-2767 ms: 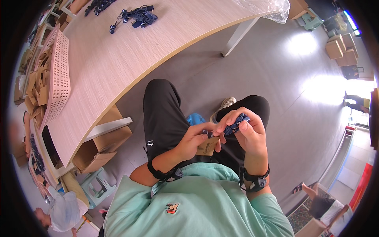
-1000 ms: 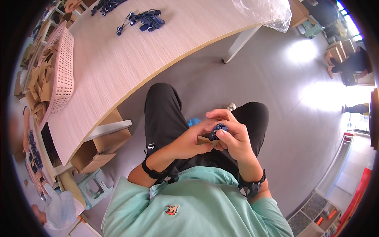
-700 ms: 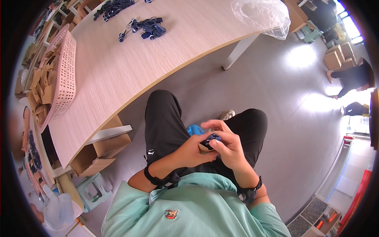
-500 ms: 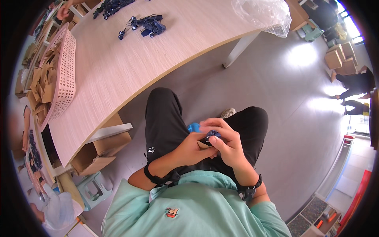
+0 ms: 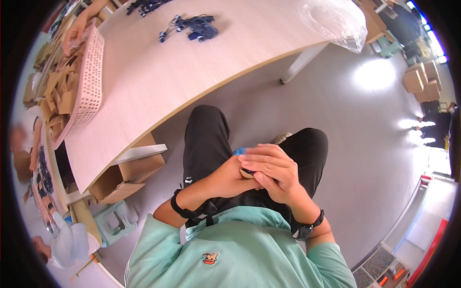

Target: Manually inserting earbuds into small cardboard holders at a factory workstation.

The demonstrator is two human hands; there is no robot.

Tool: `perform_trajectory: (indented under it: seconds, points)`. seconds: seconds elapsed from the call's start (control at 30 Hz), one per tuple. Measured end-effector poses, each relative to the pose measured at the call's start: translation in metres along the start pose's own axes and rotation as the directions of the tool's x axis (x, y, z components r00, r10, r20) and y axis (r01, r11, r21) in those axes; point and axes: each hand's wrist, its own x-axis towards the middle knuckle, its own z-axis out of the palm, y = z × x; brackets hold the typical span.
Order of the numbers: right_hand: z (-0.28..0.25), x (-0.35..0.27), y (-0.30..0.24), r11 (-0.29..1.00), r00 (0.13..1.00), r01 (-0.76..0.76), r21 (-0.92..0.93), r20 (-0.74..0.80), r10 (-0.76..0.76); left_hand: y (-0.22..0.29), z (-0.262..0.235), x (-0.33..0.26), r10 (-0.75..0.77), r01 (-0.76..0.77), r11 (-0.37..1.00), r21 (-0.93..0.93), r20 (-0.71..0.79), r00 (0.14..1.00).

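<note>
I sit with both hands together over my lap. My left hand (image 5: pixel 229 176) and my right hand (image 5: pixel 274 169) close around a small tan and dark object (image 5: pixel 247 172), mostly hidden under the fingers. A bit of blue (image 5: pixel 239 151) shows just behind the left hand. Each wrist wears a black band. My legs are in black trousers (image 5: pixel 206 139), and I wear a mint green shirt (image 5: pixel 230 254).
A curved wooden table (image 5: pixel 158 72) lies ahead with a pile of small dark blue parts (image 5: pixel 194 29), a clear plastic bag (image 5: pixel 336 21) and a pink basket (image 5: pixel 89 81) of tan pieces. Cardboard boxes (image 5: pixel 125 175) sit under the table. Another person's hand (image 5: pixel 74 31) reaches at the far left.
My hands have dropped closer to my body and closed tighter over the small object; the dark blue part seen earlier is now covered by my right fingers.
</note>
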Motion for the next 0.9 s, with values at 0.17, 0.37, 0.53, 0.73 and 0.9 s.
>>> perform_trajectory:
  seconds: [0.17,0.37,0.53,0.73,0.9]
  points:
    - [0.002,0.053,-0.006,0.987,0.971,0.162,-0.007,0.181,-0.158,0.031,-0.043,-0.009,0.195,-0.187,0.970,0.158,-0.040,0.980]
    - [0.016,0.140,-0.001,0.904,0.903,0.418,0.090,0.070,-0.424,0.080,-0.105,-0.012,0.429,-0.323,0.791,0.520,-0.096,0.898]
    - [0.035,0.201,0.014,0.861,0.860,0.508,0.029,0.044,-0.509,0.089,-0.146,0.003,0.597,-0.357,0.671,0.649,-0.188,0.779]
    - [0.049,0.224,0.040,0.844,0.833,0.535,0.024,0.152,-0.532,0.070,-0.155,-0.005,0.180,-0.069,0.966,0.248,-0.460,0.870]
    - [0.049,0.234,0.045,0.803,0.781,0.595,0.020,0.219,-0.585,0.067,-0.157,-0.004,0.173,-0.077,0.976,0.205,-0.502,0.847]
